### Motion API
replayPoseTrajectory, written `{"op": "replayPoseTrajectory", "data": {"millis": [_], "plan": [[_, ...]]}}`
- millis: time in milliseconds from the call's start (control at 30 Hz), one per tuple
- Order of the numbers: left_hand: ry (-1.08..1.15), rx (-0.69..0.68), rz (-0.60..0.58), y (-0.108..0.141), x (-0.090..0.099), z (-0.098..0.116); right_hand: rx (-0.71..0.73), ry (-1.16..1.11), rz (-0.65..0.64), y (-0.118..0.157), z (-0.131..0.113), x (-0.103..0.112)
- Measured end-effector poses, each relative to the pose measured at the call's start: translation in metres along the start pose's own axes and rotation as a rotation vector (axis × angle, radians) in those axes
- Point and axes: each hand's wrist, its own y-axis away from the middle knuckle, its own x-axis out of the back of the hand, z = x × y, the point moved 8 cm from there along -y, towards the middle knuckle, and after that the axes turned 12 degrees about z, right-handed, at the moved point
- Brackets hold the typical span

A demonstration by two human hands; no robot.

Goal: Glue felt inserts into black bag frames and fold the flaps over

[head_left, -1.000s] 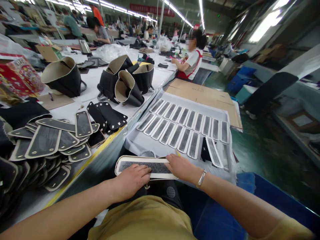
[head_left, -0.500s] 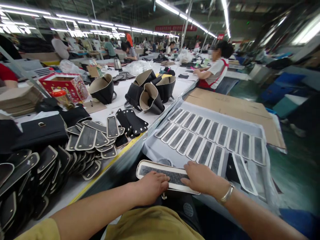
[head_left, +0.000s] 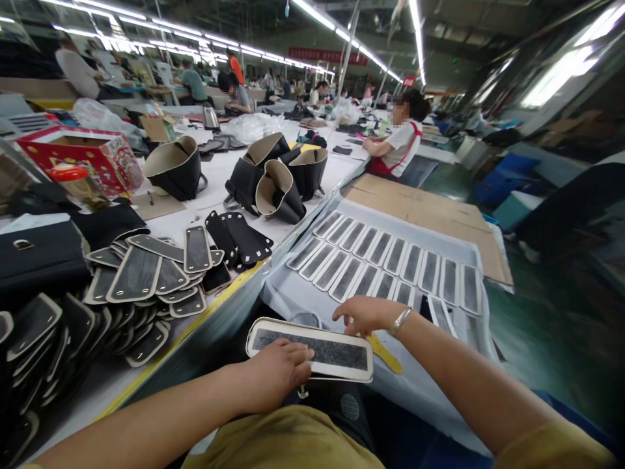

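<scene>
In front of my body lies a long rounded panel [head_left: 336, 355], dark in the middle with a pale border. My left hand [head_left: 280, 368] rests on it with the fingers laid flat across its near left part. Just above the panel's far right edge, my right hand [head_left: 366, 314] is raised with its fingers apart and slightly bent, holding nothing. Close to my right wrist, a flat yellow strip [head_left: 385, 354] lies on the grey sheet [head_left: 273, 286]. Behind the panel shows a round clear rim [head_left: 306, 319], partly hidden.
Rows of similar panels [head_left: 393, 255] cover the grey sheet, with cardboard [head_left: 420, 202] beyond. On the left table are heaped bordered pieces [head_left: 134, 273], black bags [head_left: 280, 192] and a red box [head_left: 83, 156]. A co-worker [head_left: 400, 140] sits at the table farther off.
My right hand has lifted off the panel, uncovering its right end, and the yellow strip has come into view beside it. My left hand stays on the panel. The view has turned slightly right.
</scene>
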Motion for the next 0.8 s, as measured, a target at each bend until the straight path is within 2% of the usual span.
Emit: {"op": "replayPoseTrajectory", "data": {"millis": [100, 167, 233, 367, 500, 800], "plan": [[0.007, 0.010, 0.016, 0.001, 0.000, -0.002, -0.093, -0.216, -0.147, -0.001, 0.011, -0.010], [0.014, 0.014, 0.014, 0.001, -0.001, -0.003, -0.078, -0.217, -0.158, -0.004, 0.016, -0.012], [0.023, 0.020, 0.007, 0.001, -0.001, -0.004, 0.020, -0.103, -0.072, -0.008, 0.015, -0.007], [0.029, 0.019, -0.007, -0.003, 0.001, -0.006, 0.268, 0.191, 0.171, -0.010, -0.001, 0.005], [0.034, 0.014, -0.029, -0.007, 0.002, -0.007, 0.267, 0.382, 0.318, -0.002, -0.004, 0.006], [0.053, 0.040, -0.039, -0.016, 0.002, -0.005, 0.254, 0.234, 0.492, 0.016, 0.014, 0.002]]}}
